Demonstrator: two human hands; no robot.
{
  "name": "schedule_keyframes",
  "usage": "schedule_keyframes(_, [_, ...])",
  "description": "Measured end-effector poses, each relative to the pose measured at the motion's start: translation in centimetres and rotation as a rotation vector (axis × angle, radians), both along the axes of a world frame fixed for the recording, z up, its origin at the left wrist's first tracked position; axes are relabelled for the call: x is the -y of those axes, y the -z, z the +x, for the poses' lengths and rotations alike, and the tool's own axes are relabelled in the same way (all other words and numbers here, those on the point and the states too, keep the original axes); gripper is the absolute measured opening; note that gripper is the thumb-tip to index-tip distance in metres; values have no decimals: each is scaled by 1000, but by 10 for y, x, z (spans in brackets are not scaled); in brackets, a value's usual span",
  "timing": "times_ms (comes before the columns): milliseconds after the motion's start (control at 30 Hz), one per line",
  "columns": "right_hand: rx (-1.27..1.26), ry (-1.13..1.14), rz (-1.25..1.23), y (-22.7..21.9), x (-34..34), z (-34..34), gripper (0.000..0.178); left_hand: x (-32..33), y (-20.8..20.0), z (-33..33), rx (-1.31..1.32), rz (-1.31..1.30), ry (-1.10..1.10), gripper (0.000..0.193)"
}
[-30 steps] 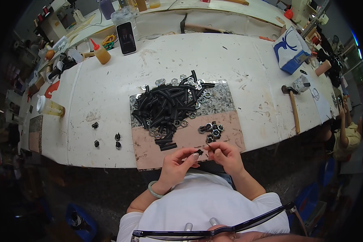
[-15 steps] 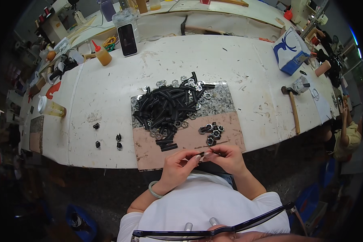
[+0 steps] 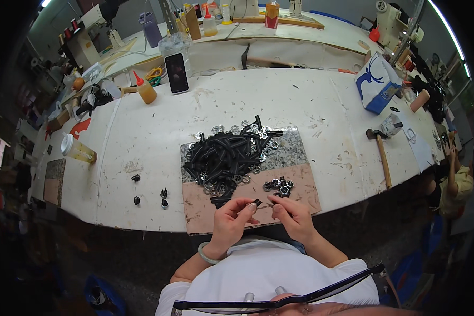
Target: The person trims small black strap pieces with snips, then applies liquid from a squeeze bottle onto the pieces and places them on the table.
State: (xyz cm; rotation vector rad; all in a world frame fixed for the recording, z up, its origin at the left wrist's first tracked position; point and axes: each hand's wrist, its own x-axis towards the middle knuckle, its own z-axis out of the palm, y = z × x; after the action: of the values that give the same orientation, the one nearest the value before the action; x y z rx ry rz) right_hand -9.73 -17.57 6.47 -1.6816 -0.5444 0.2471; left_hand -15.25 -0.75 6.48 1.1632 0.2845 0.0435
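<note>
My left hand (image 3: 229, 223) is closed in a pinch on a small black strip (image 3: 257, 202), whose end sticks out past the fingertips. A short gap away, my right hand (image 3: 295, 217) has thumb and fingers pressed together; whatever they may hold is too small to make out. Both hands are at the near edge of a board with a pinkish-brown front and speckled grey back (image 3: 300, 145). Beyond them lies a heap of black strips (image 3: 224, 152) mixed with silver metal rings (image 3: 217, 129). Just past my right hand sits a small cluster of black-and-silver pieces (image 3: 280, 186).
Several small black pieces (image 3: 164, 199) lie left of the board. A drink cup (image 3: 79, 149), a glue bottle (image 3: 145, 89) and a phone (image 3: 177, 73) stand farther out. At right are a hammer (image 3: 384, 158) and a blue-and-white bag (image 3: 376, 84). Another person (image 3: 455, 184) sits far right.
My hands have drawn apart, and the black strip's end now shows at my left fingertips. The whole table appears lower in view as my head has tilted up.
</note>
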Motion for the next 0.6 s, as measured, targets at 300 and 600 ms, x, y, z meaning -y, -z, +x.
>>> schedule_keyframes(300, [-26, 7, 13, 2, -11, -4, 17, 0, -1, -8, 22, 12, 34, 15])
schedule_keyframes(600, [-651, -167, 372, 8, -4, 0, 17, -4, 1, -17, 72, 83, 100, 18])
